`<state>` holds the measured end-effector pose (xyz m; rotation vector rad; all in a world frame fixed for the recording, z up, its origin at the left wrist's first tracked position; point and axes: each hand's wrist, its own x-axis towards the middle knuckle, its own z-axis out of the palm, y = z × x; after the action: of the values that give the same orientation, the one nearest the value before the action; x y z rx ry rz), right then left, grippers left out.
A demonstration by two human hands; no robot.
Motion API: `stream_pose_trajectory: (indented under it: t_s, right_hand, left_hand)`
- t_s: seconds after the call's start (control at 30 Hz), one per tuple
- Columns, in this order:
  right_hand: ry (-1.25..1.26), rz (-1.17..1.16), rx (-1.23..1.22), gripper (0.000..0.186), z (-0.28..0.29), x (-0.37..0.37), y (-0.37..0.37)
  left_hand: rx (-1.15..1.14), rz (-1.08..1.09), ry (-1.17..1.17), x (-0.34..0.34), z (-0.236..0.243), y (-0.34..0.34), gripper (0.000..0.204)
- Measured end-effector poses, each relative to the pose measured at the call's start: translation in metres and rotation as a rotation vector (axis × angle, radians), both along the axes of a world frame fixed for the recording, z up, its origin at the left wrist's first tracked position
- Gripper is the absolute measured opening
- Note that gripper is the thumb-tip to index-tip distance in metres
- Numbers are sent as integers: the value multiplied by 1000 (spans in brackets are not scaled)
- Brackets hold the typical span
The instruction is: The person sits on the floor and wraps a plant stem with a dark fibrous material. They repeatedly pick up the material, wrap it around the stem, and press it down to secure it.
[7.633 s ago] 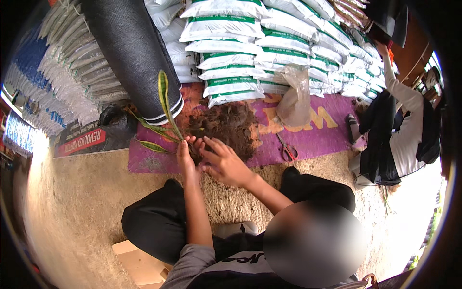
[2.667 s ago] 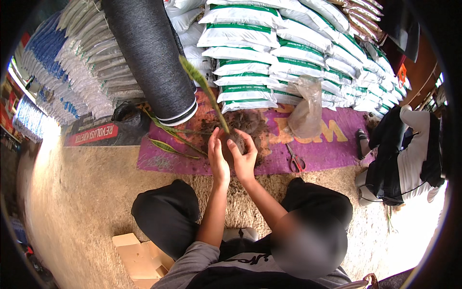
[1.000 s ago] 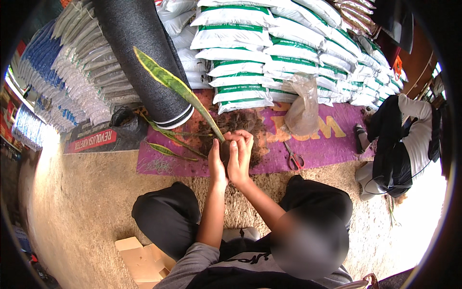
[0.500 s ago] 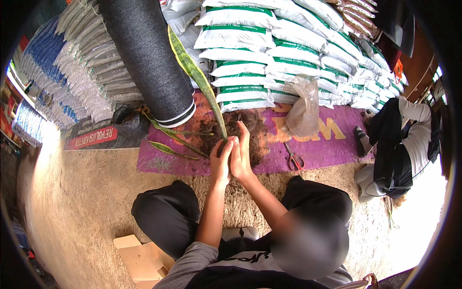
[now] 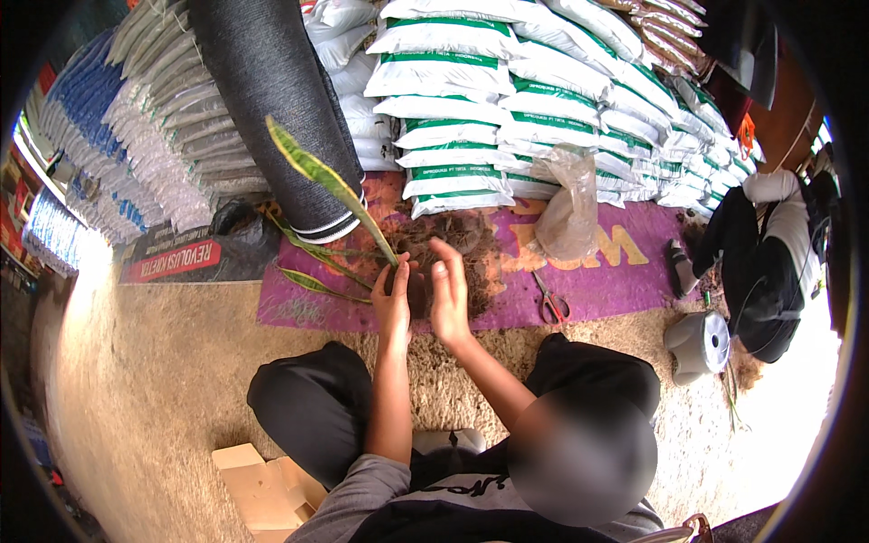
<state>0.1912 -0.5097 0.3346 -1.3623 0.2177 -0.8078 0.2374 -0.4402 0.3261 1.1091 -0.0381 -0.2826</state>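
Note:
My left hand (image 5: 393, 299) grips a long yellow-edged plant leaf (image 5: 330, 185) at its base, along with a dark clump of soil (image 5: 415, 290). The leaf leans up to the left over a dark rolled mesh (image 5: 272, 109). Beside the clump, my right hand (image 5: 450, 299) is open, fingers extended upward. Beneath and beyond both hands, loose dark soil (image 5: 471, 249) lies on a purple printed sheet (image 5: 615, 299). More variegated leaves (image 5: 312, 281) lie to the left, and red-handled scissors (image 5: 549, 303) rest to the right of my hands.
Stacked white-green sacks (image 5: 453, 127) line the back, with a clear bag (image 5: 570, 213) before them. A black bag (image 5: 237, 226) lies left. At right, a crouched person (image 5: 778, 253) is beside a grey cylinder (image 5: 688, 357). Flattened cardboard (image 5: 258, 489) is at lower left.
Since half a second ago my hands have separated slightly, the left moving leftward with the plant, whose leaf tilts further left. The person at right has bent lower, exposing the grey cylinder.

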Motion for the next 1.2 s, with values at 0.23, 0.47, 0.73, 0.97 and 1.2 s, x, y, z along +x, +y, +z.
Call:
stream_pose_trajectory:
  t_s: [0.23, 0.47, 0.73, 0.97, 1.2]
  right_hand:
    - [20, -116, -287, 41, -12, 2, 10]
    - [34, -6, -256, 39, -4, -1, 13]
    - [180, -133, -784, 47, 4, -11, 12]
    - [223, -57, -774, 49, 5, -7, 12]
    - [236, -12, -791, 44, -5, -5, 14]
  left_hand:
    - [-121, -95, 2, -11, 8, -4, 62]
    - [-234, -138, -27, 0, -4, -4, 48]
    - [-410, -254, 155, -7, 1, -1, 43]
    - [-363, -131, 164, -3, -3, -2, 40]
    - [-359, -102, 238, 1, -1, 6, 40]
